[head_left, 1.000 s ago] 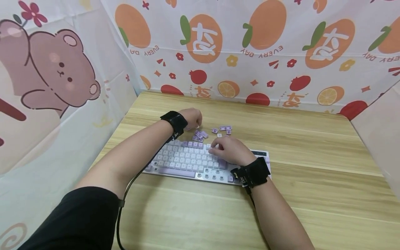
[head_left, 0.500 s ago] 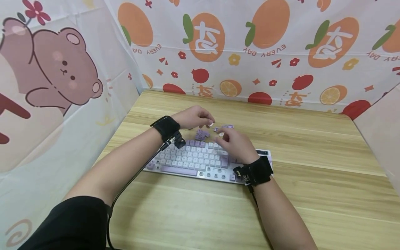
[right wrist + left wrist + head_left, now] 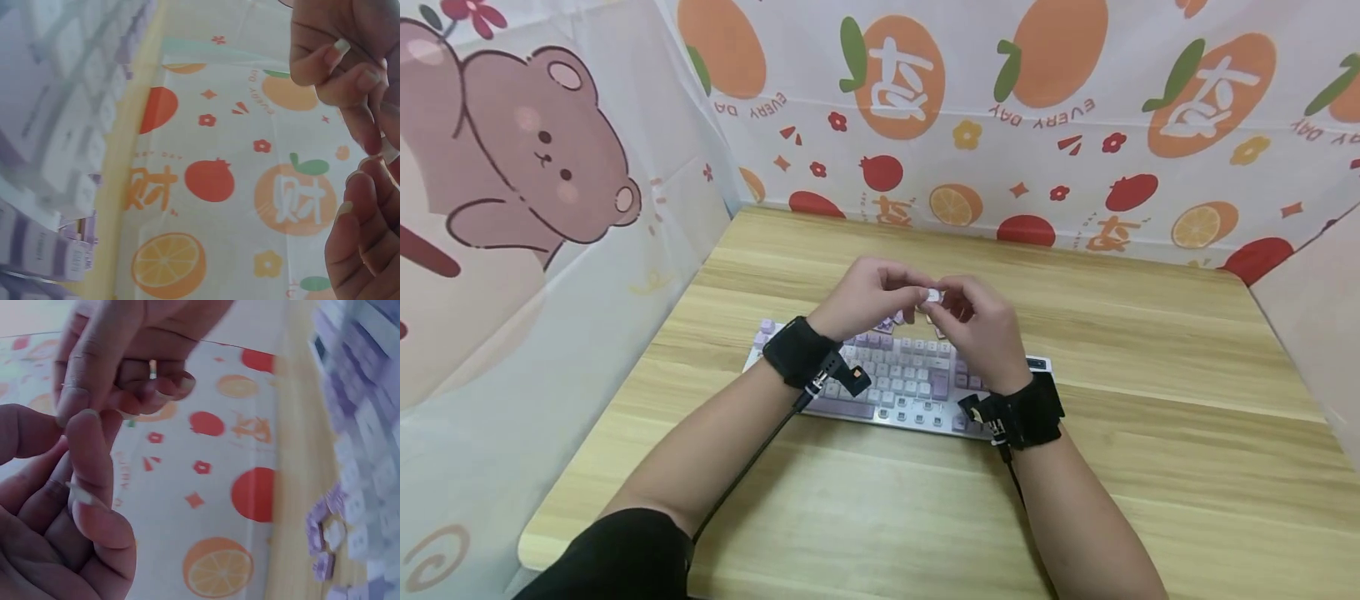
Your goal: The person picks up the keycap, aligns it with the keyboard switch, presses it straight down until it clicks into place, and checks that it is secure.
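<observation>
A small white keycap is up between my two hands, above the back edge of the keyboard. My left hand pinches it between thumb and forefinger from the left. From the other side my right hand pinches it too, fingertips meeting the left ones. In the right wrist view the keycap shows as a pale bit at the fingertips; fingers mostly cover it in the left wrist view. The white and purple keyboard lies flat, with bare switches at its lower right.
Loose purple keycaps and a white one lie on the wooden table behind the keyboard, partly hidden by my hands in the head view. A fruit-print curtain hangs at the back. A cable runs along my left forearm.
My left hand has come from behind the keyboard's left part rightward with the white keycap. My right hand has risen from over the keyboard to meet it, and now both hold the keycap.
</observation>
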Available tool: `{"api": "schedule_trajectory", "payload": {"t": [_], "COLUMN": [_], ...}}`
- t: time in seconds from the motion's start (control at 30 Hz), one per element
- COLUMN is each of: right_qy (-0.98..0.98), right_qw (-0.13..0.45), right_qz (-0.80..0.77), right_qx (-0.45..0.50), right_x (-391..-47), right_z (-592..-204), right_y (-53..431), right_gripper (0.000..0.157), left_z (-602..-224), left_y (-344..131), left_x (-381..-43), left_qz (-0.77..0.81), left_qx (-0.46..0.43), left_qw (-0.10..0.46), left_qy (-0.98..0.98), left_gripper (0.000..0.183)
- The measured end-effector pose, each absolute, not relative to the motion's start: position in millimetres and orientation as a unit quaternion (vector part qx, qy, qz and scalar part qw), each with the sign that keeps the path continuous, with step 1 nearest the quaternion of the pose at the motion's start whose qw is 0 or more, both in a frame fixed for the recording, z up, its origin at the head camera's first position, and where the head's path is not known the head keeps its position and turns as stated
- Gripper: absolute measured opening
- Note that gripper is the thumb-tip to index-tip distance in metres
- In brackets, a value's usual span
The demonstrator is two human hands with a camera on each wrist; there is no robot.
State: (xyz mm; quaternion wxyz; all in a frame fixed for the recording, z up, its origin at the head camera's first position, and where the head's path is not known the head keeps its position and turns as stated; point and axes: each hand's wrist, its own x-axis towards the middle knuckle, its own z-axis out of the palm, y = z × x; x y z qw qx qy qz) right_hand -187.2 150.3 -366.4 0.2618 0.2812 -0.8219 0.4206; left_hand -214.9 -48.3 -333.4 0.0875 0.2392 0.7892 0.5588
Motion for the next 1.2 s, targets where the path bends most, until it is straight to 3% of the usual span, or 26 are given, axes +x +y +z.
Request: {"api": "schedule_trajectory", "payload": {"t": [0.17, 0.8, 1.2], "right_qy": [-0.806, -0.817, -0.804], "right_qw": [0.277, 0.206, 0.251], "right_qz": [0.426, 0.400, 0.374], "right_qx": [0.304, 0.360, 0.388], "right_x": [-187, -187, -179], "right_z": [-362, -361, -362], "right_y": [152, 145, 133], "right_gripper": [0.026, 0.027, 0.025], "left_z": [-335, -341, -343], "left_y": [-50, -63, -72], "left_x": [-204, -197, -189], "left_qz": [0.607, 0.584, 0.554], "left_qx": [0.230, 0.262, 0.250], "left_qw": [0.073, 0.059, 0.046], "left_qy": [0.757, 0.766, 0.793], "left_gripper": [0.025, 0.032, 0.034]}}
